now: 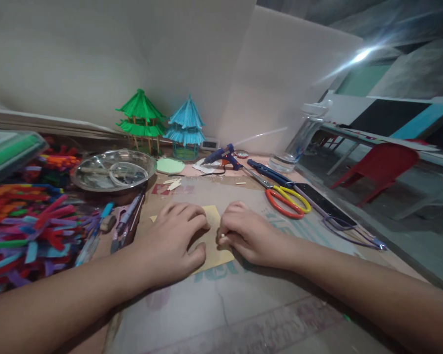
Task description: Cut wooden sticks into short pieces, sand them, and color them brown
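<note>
A tan sheet of sandpaper-like paper lies on the cardboard work surface. My left hand rests palm-down on its left part, fingers curled and pressing it flat. My right hand is closed in a pinch on a small pale stick, whose tip touches the sheet's right side.
Orange and yellow scissors, a blue glue gun, a phone, a water bottle, a metal bowl, coloured sticks, pens, and green and blue pagoda models surround the hands. A red chair stands right.
</note>
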A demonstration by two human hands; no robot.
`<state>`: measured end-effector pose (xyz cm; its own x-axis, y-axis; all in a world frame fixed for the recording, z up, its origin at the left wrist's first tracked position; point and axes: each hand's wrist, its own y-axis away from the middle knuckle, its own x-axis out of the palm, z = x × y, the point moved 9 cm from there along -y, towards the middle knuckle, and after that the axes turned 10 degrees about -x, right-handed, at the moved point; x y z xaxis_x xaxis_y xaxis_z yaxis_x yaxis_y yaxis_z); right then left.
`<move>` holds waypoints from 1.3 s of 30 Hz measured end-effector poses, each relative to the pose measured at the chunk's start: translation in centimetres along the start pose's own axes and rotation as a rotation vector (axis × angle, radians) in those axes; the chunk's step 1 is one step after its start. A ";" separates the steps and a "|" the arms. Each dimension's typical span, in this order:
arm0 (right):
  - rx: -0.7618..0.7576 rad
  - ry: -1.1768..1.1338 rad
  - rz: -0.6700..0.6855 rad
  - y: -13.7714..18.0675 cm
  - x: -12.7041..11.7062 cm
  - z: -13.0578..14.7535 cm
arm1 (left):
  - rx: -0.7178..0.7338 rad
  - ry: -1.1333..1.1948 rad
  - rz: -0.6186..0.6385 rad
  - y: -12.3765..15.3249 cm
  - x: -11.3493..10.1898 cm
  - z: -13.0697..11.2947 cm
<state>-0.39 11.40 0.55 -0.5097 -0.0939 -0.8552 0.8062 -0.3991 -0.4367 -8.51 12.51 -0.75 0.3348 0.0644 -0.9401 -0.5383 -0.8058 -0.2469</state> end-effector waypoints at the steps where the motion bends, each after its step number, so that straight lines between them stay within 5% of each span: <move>1: 0.006 -0.009 -0.015 0.0 -0.1 -0.1 | -0.007 0.003 0.002 0.0 0.0 0.1; 15: 0.033 -0.120 -0.050 -0.1 0.2 -0.3 | 0.030 0.001 -0.015 0.0 -0.1 -0.2; 20: 0.443 -0.757 -0.275 1.4 0.6 -4.8 | 0.017 0.042 -0.039 0.1 -0.4 -0.1; 26: 0.502 -1.281 -0.404 1.6 2.1 -6.0 | 0.035 0.123 -0.123 0.1 -1.5 0.0; 31: 0.534 -1.261 -0.391 2.0 2.6 -6.1 | 0.080 0.178 -0.237 0.4 -2.8 -0.3; 39: 0.525 -1.081 -0.326 1.3 1.9 -4.9 | 0.138 0.226 -0.248 0.6 -3.1 -0.9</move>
<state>1.18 15.16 -3.02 -0.8495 -0.5252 0.0490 0.5056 -0.8372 -0.2083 -9.15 11.30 2.19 0.6227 0.1034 -0.7756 -0.5137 -0.6937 -0.5049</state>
